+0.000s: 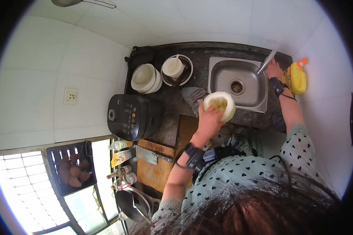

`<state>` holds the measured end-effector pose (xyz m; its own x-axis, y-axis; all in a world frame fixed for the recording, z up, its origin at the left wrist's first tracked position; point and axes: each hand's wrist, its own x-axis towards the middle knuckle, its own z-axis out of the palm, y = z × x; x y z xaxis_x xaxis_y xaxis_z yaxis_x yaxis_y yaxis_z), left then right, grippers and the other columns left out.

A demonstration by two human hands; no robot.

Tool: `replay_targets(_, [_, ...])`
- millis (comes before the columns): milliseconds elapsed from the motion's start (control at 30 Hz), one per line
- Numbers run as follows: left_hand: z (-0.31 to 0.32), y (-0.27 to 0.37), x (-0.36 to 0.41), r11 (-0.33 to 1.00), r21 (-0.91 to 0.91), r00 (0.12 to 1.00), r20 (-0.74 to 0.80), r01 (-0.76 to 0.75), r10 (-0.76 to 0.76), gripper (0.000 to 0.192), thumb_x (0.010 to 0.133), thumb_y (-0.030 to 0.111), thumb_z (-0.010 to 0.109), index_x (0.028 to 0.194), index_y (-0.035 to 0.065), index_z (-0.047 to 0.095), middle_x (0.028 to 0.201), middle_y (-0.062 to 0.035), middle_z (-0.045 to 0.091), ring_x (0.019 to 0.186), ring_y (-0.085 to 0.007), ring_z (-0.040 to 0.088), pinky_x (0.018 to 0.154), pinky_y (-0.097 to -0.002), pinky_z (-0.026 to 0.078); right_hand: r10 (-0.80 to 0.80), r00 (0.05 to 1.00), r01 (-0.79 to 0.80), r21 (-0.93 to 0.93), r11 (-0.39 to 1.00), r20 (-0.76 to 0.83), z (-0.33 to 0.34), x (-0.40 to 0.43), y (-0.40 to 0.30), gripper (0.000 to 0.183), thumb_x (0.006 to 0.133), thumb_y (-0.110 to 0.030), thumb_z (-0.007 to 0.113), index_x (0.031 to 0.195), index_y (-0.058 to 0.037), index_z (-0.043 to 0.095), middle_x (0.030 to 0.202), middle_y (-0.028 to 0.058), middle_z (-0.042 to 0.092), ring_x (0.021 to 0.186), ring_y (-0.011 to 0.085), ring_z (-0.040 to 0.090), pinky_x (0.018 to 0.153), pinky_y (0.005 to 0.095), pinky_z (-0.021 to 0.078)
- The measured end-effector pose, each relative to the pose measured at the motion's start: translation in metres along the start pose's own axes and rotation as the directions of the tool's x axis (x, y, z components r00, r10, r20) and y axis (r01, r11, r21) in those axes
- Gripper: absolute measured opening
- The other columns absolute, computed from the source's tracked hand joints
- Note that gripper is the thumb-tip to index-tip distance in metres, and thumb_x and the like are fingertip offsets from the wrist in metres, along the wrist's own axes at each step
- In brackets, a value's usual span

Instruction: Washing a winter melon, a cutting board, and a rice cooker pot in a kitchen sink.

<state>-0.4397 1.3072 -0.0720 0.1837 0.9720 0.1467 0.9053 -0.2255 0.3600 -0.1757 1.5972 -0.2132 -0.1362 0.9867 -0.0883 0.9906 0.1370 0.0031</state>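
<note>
In my left hand (210, 120) is a pale green melon or gourd (230, 107), its top cut off and its seedy hollow facing up. My fingers reach over its rim at the near edge of the steel sink (213, 85). At the sink's right side, my right hand (275, 71) is against the faucet (266, 63), partly behind the spout. Its grip there is hard to make out. No water shows in the basin, and the drain strainer (236, 87) is visible. A grey cloth (193, 95) lies just left of the melon.
A yellow detergent bottle (298, 77) stands right of the faucet. Stacked bowls (147, 77), a basin of dishes (189, 63) and a rice cooker (126, 117) occupy the left counter. A cleaver (147, 154) lies on a wooden cutting board (154, 176), near bottles (122, 170) and a wok (129, 202).
</note>
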Motion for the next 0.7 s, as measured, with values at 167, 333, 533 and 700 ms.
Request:
replay_targets(167, [0.059,-0.002,0.06,0.995,0.024,0.988,0.127,-0.095,0.091,0.026,0.055,0.018,0.073,0.078,0.0122,0.062,0.078,0.0009,0.06,0.088,-0.02,0.051,0.095,-0.0548,0.026,0.07,0.995,-0.075,0.069,0.995,0.067,0.007,-0.008,0.004,0.051,0.079,-0.01,0.047,0.128,-0.0029,0.033,0.143,0.0059,0.019,0.103,0.0328,0.052,0.083,0.0408,0.0467])
replay_targets(333, [0.108,-0.01,0.091,0.997,0.015,0.987,0.139,-0.078,0.075,0.024,0.055,0.018,0.072,0.077,0.0144,0.064,0.076,0.0014,0.061,0.087,-0.0201,0.051,0.095,-0.0524,0.026,0.002,0.982,-0.034,0.165,0.986,0.191,-0.007,-0.01,-0.003,0.053,0.077,-0.016,0.055,0.125,-0.0006,0.038,0.143,0.0105,0.018,0.106,0.0347,0.049,0.083,0.0421,0.0459])
replay_targets(533, [0.142,-0.006,0.116,0.995,0.0,0.986,0.136,-0.098,0.097,0.027,0.054,0.019,0.073,0.08,0.0148,0.065,0.077,-0.0004,0.061,0.087,-0.0209,0.052,0.094,-0.0505,0.027,-0.079,0.978,-0.07,0.664,0.744,0.192,0.001,-0.035,0.008,0.06,0.078,-0.029,0.059,0.127,-0.0011,0.038,0.129,0.0126,0.042,0.109,0.0247,0.05,0.08,0.0395,0.0467])
replay_targets(700, [0.15,0.002,0.125,0.996,-0.09,0.974,0.224,0.009,0.012,0.028,0.057,0.02,0.072,0.084,0.014,0.066,0.082,-0.0026,0.063,0.095,-0.0211,0.052,0.091,-0.0533,0.026,-0.145,0.848,-0.511,0.859,0.032,0.509,-0.02,-0.12,-0.041,0.063,0.081,-0.04,0.058,0.132,-0.0124,0.033,0.125,0.0087,0.044,0.112,0.0259,0.045,0.078,0.0489,0.0456])
